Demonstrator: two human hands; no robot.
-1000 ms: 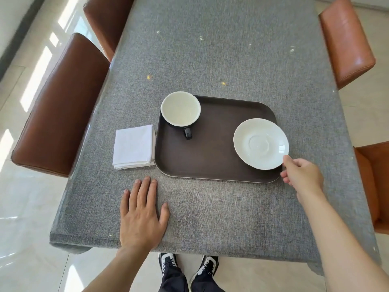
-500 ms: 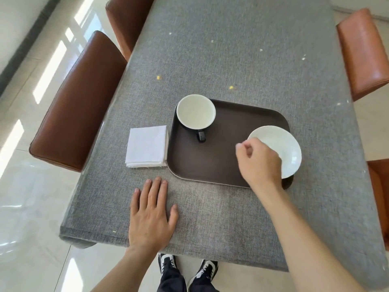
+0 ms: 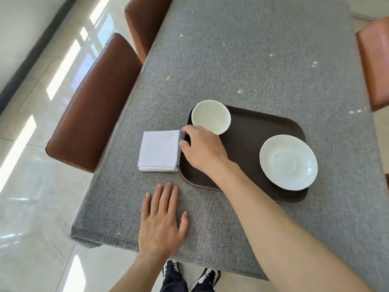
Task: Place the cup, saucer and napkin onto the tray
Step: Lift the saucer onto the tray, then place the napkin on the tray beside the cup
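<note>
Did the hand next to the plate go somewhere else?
Yes. The right hand left the saucer and crossed the tray leftward to the napkin.

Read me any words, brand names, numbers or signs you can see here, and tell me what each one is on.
None: no readable text on the cup, saucer, napkin, tray or tablecloth.
The shoes show white markings, no legible letters.
</note>
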